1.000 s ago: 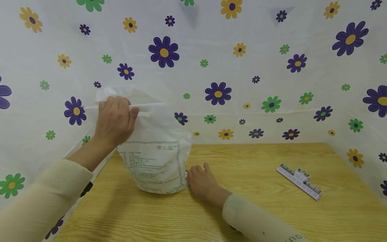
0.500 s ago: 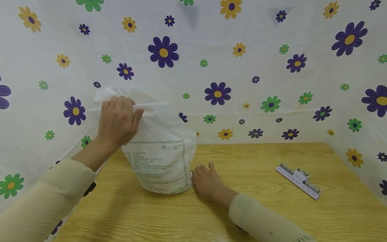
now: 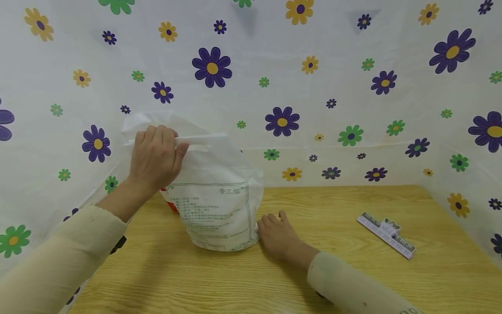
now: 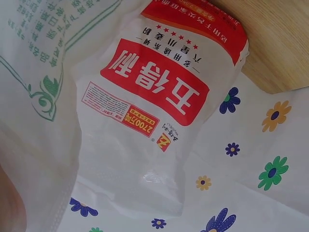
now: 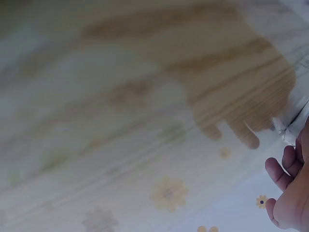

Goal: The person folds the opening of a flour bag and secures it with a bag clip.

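Observation:
A white bag (image 3: 219,218) printed with green lettering stands on the table, plump below and flattened at its top. My left hand (image 3: 154,152) grips its upper edge, fingers on the far side and thumb near me. At the bag's lower right corner is my right hand (image 3: 277,235), its fingertips pinching the crumpled corner (image 5: 288,135). Past the bag's left edge, red-and-white flour packaging (image 4: 154,82) shows large in the left wrist view. Only a red sliver of it appears in the head view. Skin of the left hand fills the left wrist view's lower left corner.
A white bag clip (image 3: 388,233) shaped like a ruler lies at the right on the wood-grain table (image 3: 345,279). A white sheet with purple, yellow and green flowers (image 3: 333,78) hangs around the back and sides.
Both hands and the white bag have shifted right, the right hand and the bag's base more than the left hand. Red packaging has come into view at its left edge.

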Available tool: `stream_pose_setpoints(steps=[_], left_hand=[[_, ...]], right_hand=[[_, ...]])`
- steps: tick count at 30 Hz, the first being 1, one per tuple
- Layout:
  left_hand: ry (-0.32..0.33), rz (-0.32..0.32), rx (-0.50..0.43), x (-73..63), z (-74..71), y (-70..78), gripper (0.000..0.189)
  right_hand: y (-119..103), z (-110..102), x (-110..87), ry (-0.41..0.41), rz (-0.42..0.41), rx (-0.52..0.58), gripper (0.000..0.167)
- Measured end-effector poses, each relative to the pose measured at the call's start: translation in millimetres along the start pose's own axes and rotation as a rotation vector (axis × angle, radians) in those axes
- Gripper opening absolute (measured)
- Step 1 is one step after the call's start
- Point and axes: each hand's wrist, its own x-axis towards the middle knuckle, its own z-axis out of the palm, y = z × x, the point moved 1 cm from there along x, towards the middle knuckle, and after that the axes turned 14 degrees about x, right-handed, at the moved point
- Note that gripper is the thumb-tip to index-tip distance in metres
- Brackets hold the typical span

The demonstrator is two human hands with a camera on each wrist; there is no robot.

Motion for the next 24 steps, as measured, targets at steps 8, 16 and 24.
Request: stream_pose_setpoints(steps=[8, 16, 24], left_hand=[[0.007, 0.001, 0.002, 1.7, 1.0, -0.1, 0.068], [0.011, 0.004, -0.005, 4.4, 1.8, 1.6, 0.070], [-0.003, 0.007, -0.012, 3.5, 4.4, 3.9, 0.067]], right_hand=[[9.3, -4.2, -6.3, 0.010, -0.012, 0.018, 0.023], [19.3, -5.0, -13.0, 0.002, -0.005, 0.052, 0.021], [28.3, -4.2, -22.5, 0.023, -0.020, 0.035, 0.019]])
